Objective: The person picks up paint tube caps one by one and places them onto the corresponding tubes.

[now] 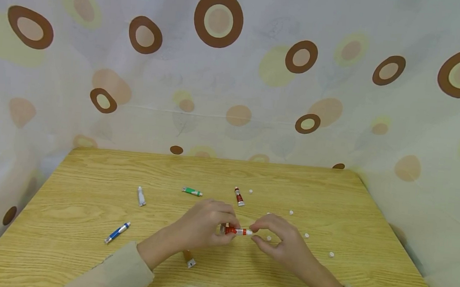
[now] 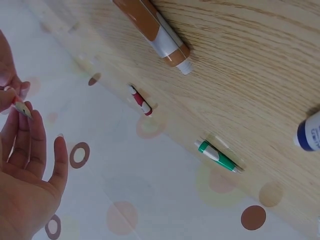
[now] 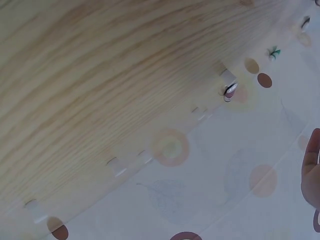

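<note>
The table (image 1: 312, 187) looks like wood — smooth, with a shiny spot. The bright red tube (image 1: 232, 230) looks like shiny metal, the little caps (image 1: 331, 254) like smooth plastic — and the sleeves (image 1: 122, 271) like dull cloth.

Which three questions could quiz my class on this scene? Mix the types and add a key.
1. True or false: the left hand holds the bright red tube.

2. In the head view, which tube does the left arm partly hide?
A) green tube
B) brown tube
C) blue tube

3. Fill in: the small round pieces lying loose on the right side of the table are ____ in colour.

Key: 1. True; 2. B; 3. white
</note>
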{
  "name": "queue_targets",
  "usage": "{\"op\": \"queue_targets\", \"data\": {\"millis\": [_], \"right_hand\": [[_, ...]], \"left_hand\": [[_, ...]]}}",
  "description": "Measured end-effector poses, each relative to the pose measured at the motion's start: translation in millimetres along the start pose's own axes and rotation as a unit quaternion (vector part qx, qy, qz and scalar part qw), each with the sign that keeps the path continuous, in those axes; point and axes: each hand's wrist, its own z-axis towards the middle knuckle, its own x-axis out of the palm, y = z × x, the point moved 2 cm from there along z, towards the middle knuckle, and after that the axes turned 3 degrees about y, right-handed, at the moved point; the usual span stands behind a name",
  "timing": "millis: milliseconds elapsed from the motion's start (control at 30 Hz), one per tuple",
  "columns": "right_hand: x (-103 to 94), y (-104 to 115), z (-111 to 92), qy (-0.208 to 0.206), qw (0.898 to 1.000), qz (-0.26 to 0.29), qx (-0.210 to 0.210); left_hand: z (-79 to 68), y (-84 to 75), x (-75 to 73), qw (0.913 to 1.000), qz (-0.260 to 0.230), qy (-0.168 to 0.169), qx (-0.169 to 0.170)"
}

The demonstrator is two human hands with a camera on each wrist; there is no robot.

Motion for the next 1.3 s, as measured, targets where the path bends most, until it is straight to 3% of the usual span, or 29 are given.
{"op": "queue_targets", "data": {"millis": [267,600,833,1300], "right_hand": [[0.9,-0.1,-0.9,0.017,0.999,0.008,0.037],[3.0,1.3,0.1,0.008,1.000,0.019,0.007],[3.4,0.3,-2.2,0.025,0.999,0.007,0.045],[3.6,1.8,1.3,-0.006,1.000,-0.013,-0.014]], "left_hand": [[0.2,-0.3,0.9,0.9999,-0.012,-0.001,0.005],[-0.4,-0.2,3.3,0.9998,0.009,-0.001,0.016],[-1.0,0.6,3.0,0.9999,0.005,0.005,0.009],[-0.2,1.6,3.4,0.9999,-0.002,-0.001,0.011]]}}
